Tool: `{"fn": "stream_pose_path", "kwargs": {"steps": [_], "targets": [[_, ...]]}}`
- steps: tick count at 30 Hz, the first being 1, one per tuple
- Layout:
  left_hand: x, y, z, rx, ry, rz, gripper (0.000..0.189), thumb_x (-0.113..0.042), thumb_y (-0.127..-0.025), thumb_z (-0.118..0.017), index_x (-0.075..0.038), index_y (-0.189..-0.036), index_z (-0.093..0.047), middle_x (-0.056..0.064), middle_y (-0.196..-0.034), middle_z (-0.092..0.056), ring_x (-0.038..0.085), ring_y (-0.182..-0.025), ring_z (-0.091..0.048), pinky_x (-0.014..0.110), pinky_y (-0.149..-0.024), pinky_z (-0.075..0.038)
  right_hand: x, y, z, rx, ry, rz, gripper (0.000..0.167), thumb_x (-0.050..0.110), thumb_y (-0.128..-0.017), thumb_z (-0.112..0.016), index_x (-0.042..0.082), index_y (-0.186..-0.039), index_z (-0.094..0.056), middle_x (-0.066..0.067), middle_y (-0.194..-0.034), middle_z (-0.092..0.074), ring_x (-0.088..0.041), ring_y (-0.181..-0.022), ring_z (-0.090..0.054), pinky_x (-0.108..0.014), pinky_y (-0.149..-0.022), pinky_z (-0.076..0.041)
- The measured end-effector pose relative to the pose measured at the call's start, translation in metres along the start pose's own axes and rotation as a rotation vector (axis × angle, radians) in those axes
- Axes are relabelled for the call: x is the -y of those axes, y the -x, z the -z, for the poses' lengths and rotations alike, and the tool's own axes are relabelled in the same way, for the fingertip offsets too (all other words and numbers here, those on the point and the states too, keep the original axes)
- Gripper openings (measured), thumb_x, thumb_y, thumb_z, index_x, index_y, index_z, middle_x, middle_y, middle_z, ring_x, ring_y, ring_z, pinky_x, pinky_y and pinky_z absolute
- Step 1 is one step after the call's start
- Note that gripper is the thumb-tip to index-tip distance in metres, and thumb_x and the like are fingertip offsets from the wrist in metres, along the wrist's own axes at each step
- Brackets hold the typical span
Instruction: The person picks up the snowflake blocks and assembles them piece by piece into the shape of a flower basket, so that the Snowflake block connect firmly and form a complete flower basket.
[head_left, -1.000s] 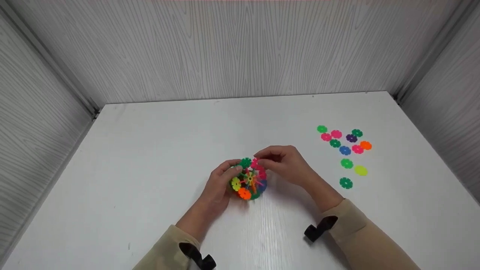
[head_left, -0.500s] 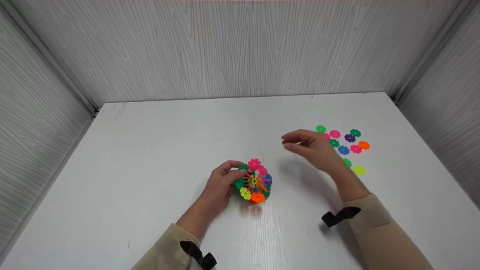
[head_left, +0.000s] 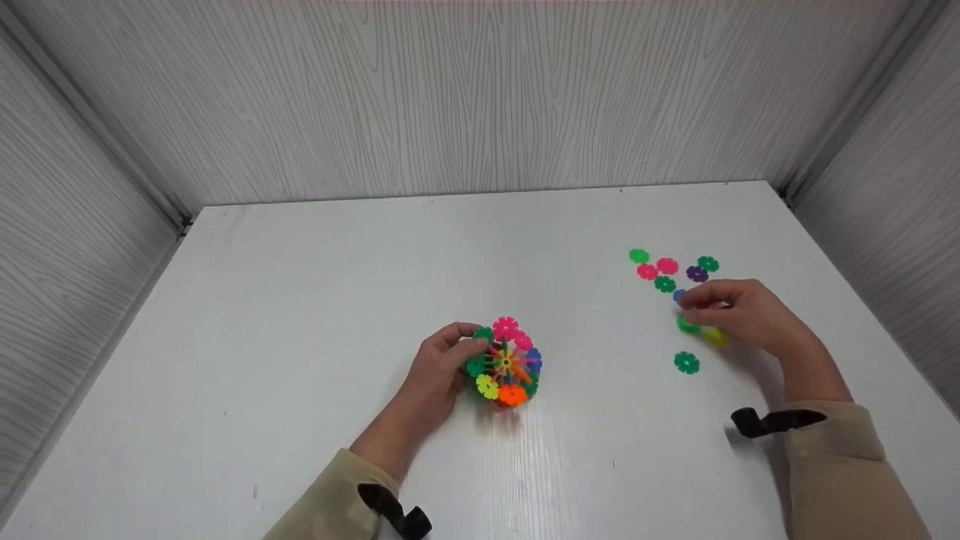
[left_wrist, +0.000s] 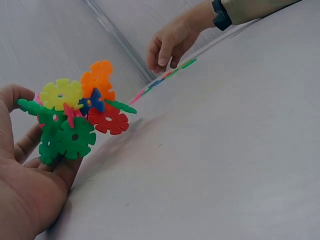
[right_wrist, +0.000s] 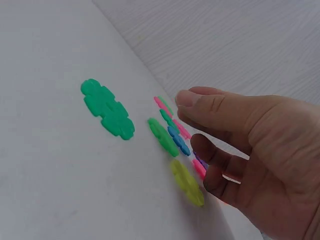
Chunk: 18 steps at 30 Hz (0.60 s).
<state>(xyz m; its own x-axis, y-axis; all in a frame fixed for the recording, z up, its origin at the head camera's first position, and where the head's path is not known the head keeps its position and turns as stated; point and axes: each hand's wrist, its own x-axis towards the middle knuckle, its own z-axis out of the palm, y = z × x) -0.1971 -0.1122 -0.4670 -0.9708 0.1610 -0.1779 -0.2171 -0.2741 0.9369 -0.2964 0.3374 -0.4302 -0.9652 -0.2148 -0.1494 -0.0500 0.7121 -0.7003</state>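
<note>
My left hand [head_left: 439, 367] holds a ball-like cluster of interlocking flower-shaped discs [head_left: 506, 362] between thumb and fingers. Green, yellow, orange, red, blue and pink discs show on the cluster [left_wrist: 75, 137] in the left wrist view. On the right, my right hand [head_left: 757, 319] hovers over loose discs with nothing in its loosely bent fingers. In the head view it partly covers a blue disc [head_left: 679, 295], a light green disc [head_left: 688, 325] and a yellow disc [head_left: 716, 337]. The right wrist view shows the fingertips apart above the yellow disc [right_wrist: 186, 182].
Several more loose discs lie behind the right hand, among them a pink disc [head_left: 667, 265] and a purple disc [head_left: 697, 274]. A dark green disc [head_left: 686, 363] lies nearer the front. Wood-grain panels [head_left: 480, 97] enclose the white table [head_left: 300, 300] at the back and sides.
The right hand has left the cluster and travelled right to the loose discs. In the left hand the cluster has turned, bringing a pink disc to its top.
</note>
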Motion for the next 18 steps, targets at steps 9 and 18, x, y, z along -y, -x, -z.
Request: {"fn": "stream_pose_path", "kwargs": {"steps": [9, 18], "targets": [[0.0014, -0.0008, 0.0007, 0.002, 0.023, -0.001, 0.024, -0.019, -0.101, -0.068, -0.003, -0.120, -0.065, 0.014, -0.123, -0.066, 0.027, -0.116, -0.062, 0.032, -0.107, -0.053, -0.0067, -0.0003, 0.0006, 0.061, 0.039, 0.004, 0.038, 0.022, -0.094, -0.082, 0.015, -0.131, -0.075, -0.011, -0.128, -0.065, -0.027, -0.114, -0.055, -0.018, -0.083, -0.050], [0.0009, -0.0019, -0.0035, 0.016, 0.022, -0.006, 0.026, -0.019, -0.101, -0.069, -0.004, -0.122, -0.065, 0.014, -0.124, -0.066, 0.027, -0.117, -0.061, 0.033, -0.108, -0.052, -0.0021, 0.0040, -0.0032, 0.048, 0.070, 0.014, 0.034, 0.020, -0.093, -0.082, 0.014, -0.127, -0.076, -0.010, -0.117, -0.065, -0.027, -0.104, -0.053, -0.022, -0.078, -0.049]]}}
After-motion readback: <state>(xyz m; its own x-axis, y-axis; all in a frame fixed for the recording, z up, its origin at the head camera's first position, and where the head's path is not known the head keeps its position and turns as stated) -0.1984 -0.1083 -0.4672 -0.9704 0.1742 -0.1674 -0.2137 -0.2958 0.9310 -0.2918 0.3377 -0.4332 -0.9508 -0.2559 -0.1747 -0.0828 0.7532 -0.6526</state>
